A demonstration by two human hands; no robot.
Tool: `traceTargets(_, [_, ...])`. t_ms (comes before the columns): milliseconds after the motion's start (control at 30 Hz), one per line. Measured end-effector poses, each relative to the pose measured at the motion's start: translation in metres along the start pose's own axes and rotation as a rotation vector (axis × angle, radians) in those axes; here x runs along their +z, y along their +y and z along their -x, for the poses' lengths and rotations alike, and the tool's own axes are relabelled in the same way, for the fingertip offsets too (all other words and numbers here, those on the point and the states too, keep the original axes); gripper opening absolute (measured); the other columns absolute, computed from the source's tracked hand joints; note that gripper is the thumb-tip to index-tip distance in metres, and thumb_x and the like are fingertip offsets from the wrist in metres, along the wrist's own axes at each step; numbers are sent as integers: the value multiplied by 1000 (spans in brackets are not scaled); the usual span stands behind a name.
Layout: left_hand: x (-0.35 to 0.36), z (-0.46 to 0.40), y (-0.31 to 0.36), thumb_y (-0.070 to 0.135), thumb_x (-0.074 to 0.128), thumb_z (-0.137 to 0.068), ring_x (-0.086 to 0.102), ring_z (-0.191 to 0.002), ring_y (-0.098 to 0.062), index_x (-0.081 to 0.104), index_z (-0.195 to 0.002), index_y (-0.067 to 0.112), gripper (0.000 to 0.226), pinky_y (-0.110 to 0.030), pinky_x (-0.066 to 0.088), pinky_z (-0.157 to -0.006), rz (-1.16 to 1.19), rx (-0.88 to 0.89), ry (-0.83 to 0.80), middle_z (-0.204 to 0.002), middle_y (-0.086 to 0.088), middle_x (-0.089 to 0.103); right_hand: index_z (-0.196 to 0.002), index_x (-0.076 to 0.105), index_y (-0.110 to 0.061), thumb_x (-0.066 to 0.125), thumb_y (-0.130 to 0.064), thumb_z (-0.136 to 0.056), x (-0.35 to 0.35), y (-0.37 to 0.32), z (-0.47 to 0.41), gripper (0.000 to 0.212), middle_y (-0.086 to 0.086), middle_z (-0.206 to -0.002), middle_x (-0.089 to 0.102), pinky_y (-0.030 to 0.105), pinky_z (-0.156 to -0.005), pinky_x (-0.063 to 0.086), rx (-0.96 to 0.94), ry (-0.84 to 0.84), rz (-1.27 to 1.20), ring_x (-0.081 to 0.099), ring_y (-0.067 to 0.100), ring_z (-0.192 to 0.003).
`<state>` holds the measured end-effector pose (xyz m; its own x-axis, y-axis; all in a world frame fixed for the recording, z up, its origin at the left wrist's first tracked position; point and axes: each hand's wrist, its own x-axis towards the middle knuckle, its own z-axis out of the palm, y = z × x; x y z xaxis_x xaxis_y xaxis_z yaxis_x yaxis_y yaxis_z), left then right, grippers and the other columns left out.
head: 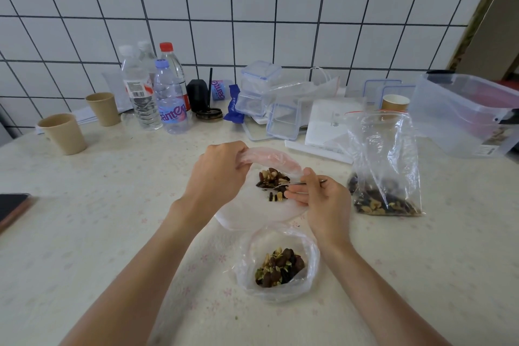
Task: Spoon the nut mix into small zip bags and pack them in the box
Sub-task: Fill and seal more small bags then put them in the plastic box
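- Left hand [219, 174] at the centre of the table [112, 205]; fingers curled, pinching the upper lip of a small zip bag [269, 161] and lifting it so the mouth gapes toward three o'clock.
- Right hand [317, 194] just to the three o'clock side of that mouth; thumb and forefinger pinch the handle of a spoon [292, 184], other fingers loosely curled beneath.
- Spoon's long axis runs roughly three to nine o'clock, bowl end pointing at nine, lying over a heap of nut mix [273, 178] inside the held bag; we cannot tell whether the bowl is loaded or already tipped out.
- A few pieces lie at six o'clock of the heap, near the right fingertips [290, 194]; whether inside the film or on the table we cannot tell.
- Key relation, as we judge it: the mouth must stay open toward the spoon hand; the right hand is the nearer to the supply.
- Supply: large zip bag [384, 166] with a red seal, standing at three o'clock of the right hand, nut mix settled at its foot.
- A second small bag [278, 264], open and part filled, sits at six o'clock between the forearms; the right wrist passes just beside it and could snag it.
- Clear storage box [463, 112] at two o'clock, well apart; probably the packing box.
- Far edge, ten to twelve o'clock: paper cups [64, 133], water bottles [171, 98], lidded containers [258, 90]; none in the way.
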<state>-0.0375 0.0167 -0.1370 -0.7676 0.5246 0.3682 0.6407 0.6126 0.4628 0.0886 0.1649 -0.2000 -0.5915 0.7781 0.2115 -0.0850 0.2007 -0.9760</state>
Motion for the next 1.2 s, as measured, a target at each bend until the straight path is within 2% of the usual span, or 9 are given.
traceTargets(133, [1,0,-3,28,64,-99,63,-75,-19,70,-106,23,11,-39,55,-67,-58,8,31,-85,4,71,-88,71,-10,51,-36,-106,-1,-1,1,37,1,-80,79,32,-59,62,-9,56,11,78,16,-65])
traceTargets(200, [2,1,-4,40,68,-95,62,-75,-17,68,-101,24,17,-35,51,-63,-69,25,34,-84,7,69,-87,71,-11,53,-36,-105,-2,-2,0,35,1,-81,79,26,-54,61,-1,68,-1,77,17,-63])
traceTargets(300, [4,3,-3,56,76,-84,58,-74,-14,61,-97,27,36,-29,40,-57,-98,22,12,-83,10,63,-89,71,-11,55,-38,-104,0,-2,0,35,-1,-82,79,32,-57,63,-9,62,29,77,15,-63])
traceTargets(433, [13,5,2,45,71,-93,59,-71,-16,60,-89,22,25,-28,36,-54,-23,38,11,-76,8,61,-94,72,-5,56,-39,-103,5,2,-1,38,0,-81,79,44,-58,63,-49,32,72,77,15,-62])
traceTargets(533, [15,5,4,40,63,-99,59,-68,-15,58,-86,25,20,-29,38,-54,-1,48,-24,-72,10,59,-91,74,-8,57,-35,-104,3,3,-5,34,-1,-78,79,45,-58,62,-2,18,39,77,20,-62])
traceTargets(700, [11,5,2,36,62,-101,60,-68,-14,65,-98,26,11,-31,45,-58,15,77,-37,-74,11,62,-92,73,-10,58,-32,-105,-1,1,-8,30,-1,-81,80,30,-52,61,142,28,-130,78,24,-66])
traceTargets(867, [6,7,-2,30,64,-100,59,-74,-20,70,-115,24,17,-35,48,-62,-72,180,72,-92,5,64,-94,73,-14,57,-31,-106,-5,-4,-5,26,3,-84,81,29,-58,62,174,4,-201,79,25,-72])
traceTargets(1067, [9,5,-3,25,65,-100,62,-76,-24,67,-124,24,24,-37,51,-62,-101,140,166,-104,2,66,-100,71,-5,54,-27,-107,-13,-10,-3,28,8,-85,80,28,-61,62,235,-23,-271,79,27,-76])
traceTargets(1200, [7,5,-3,30,74,-93,65,-100,-21,60,-133,23,43,-38,53,-82,-27,107,132,-122,2,65,-103,69,0,56,-23,-107,-24,-13,-4,27,12,-84,80,31,-63,64,289,-39,-299,79,29,-78])
